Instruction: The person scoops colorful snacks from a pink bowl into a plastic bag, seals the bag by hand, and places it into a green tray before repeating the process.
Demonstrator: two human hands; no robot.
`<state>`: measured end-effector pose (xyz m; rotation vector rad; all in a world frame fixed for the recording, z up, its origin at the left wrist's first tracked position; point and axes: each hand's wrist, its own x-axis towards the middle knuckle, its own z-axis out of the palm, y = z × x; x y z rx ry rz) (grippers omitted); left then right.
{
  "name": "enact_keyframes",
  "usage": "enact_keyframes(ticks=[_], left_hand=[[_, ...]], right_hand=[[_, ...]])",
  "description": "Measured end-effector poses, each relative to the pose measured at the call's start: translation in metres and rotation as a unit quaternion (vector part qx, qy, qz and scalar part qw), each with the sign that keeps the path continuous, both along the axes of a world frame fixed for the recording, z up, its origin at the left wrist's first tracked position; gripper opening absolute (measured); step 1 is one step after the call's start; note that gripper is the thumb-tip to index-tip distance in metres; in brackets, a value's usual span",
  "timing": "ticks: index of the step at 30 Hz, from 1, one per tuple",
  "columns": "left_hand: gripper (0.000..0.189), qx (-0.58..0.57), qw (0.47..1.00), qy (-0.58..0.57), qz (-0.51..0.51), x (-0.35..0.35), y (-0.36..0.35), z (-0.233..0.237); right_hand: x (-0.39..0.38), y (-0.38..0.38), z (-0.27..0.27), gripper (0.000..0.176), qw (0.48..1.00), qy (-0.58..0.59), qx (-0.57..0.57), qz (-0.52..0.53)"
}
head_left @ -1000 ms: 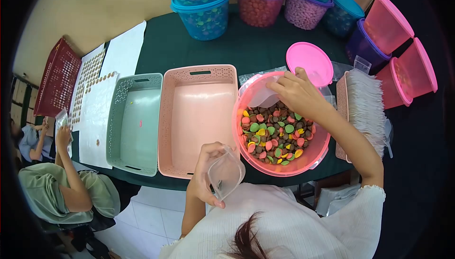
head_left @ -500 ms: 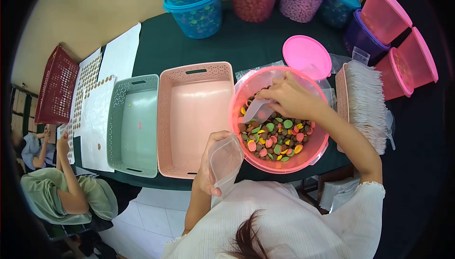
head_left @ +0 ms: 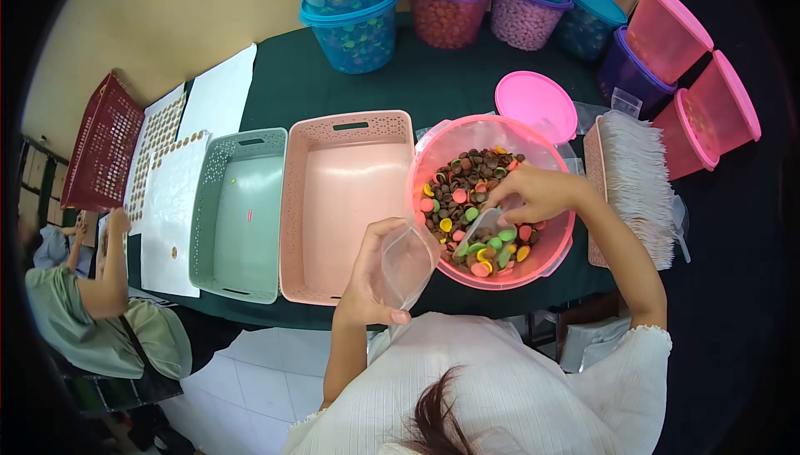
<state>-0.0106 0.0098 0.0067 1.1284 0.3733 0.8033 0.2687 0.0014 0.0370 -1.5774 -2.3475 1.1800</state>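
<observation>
My left hand [head_left: 371, 276] is closed on a clear plastic pouch [head_left: 407, 265], its mouth held open beside the pink tub [head_left: 546, 142]. Inside the tub lie chocolate-coloured, pink, green and yellow candy discs [head_left: 475, 176]. My right hand [head_left: 537, 194] reaches over the tub's right side, fingers wrapped round the handle of a translucent scoop [head_left: 483, 228]. The scoop's bowl is down among the discs near the tub's front, with several colourful ones in and around it. Part of the scoop is hidden by my fingers.
Left of the tub stand a pink basket [head_left: 346, 197] and a green basket [head_left: 240, 242]. A stack of pouches [head_left: 637, 192] fills a basket at right. Lidded candy tubs [head_left: 450, 13] line the back. A pink lid [head_left: 536, 107] lies behind. Another person [head_left: 100, 313] sits at left.
My right hand has come down and nearer, pushing the scoop from above the candies into them at the tub's front. My left hand still holds the pouch, slightly raised.
</observation>
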Motion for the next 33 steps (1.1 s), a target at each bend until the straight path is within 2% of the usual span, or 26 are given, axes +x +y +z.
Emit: enact_keyframes(ticks=[1,4,6,9,11,13,14,16,18,20,22,24,27,28,30,33], left_hand=[[0.098,0.002,1.0,-0.002,0.0,-0.002,0.0,0.0],[0.097,0.064,0.997,0.028,0.035,-0.006,-0.001,0.003],[0.09,0.176,0.976,0.098,0.085,-0.007,-0.002,0.007],[0.085,0.229,0.956,0.135,0.12,-0.009,-0.004,0.01],[0.084,0.239,0.951,0.15,0.129,-0.01,-0.008,0.012],[0.083,0.248,0.944,0.165,0.143,-0.011,-0.012,0.014],[0.083,0.262,0.937,0.172,0.154,-0.011,-0.013,0.014],[0.083,0.276,0.929,0.178,0.171,-0.009,-0.016,0.018],[0.086,0.289,0.907,0.247,0.18,-0.004,-0.022,0.029],[0.084,0.308,0.893,0.265,0.193,0.003,-0.023,0.038],[0.082,0.328,0.878,0.283,0.205,0.013,-0.022,0.045],[0.074,0.344,0.862,0.322,0.187,0.023,-0.022,0.052],[0.073,0.343,0.864,0.322,0.179,0.04,-0.021,0.059],[0.073,0.345,0.863,0.323,0.176,0.045,-0.022,0.062],[0.074,0.35,0.859,0.324,0.188,0.054,-0.025,0.066],[0.075,0.361,0.856,0.314,0.198,0.063,-0.028,0.064]], right_hand=[[0.004,-0.005,-0.001,0.028,0.999,0.042,-0.012,-0.005],[0.013,-0.014,-0.005,0.026,0.997,0.055,-0.045,-0.025],[0.01,-0.016,-0.002,0.026,0.997,0.039,-0.055,-0.047],[0.008,-0.016,0.003,0.024,0.996,0.024,-0.054,-0.068],[0.009,-0.014,0.005,0.023,0.997,0.024,-0.04,-0.067],[0.014,-0.013,0.008,0.022,0.993,0.081,0.021,-0.079],[0.015,-0.012,0.012,0.022,0.994,0.079,0.024,-0.074],[0.017,-0.013,0.022,0.021,0.984,0.105,0.01,-0.141],[0.02,-0.013,0.028,0.021,0.979,0.13,0.007,-0.154],[0.024,-0.009,0.041,0.021,0.974,0.152,0.01,-0.166],[0.024,-0.006,0.059,0.022,0.98,0.117,0.095,-0.129],[0.025,-0.003,0.076,0.023,0.981,0.11,0.1,-0.128],[0.021,-0.002,0.099,0.021,0.983,0.006,0.162,-0.083],[0.019,-0.001,0.105,0.021,0.983,0.009,0.164,-0.086],[0.016,0.001,0.116,0.017,0.974,-0.124,0.185,-0.034],[0.007,0.0,0.127,0.014,0.959,-0.178,0.222,-0.007]])
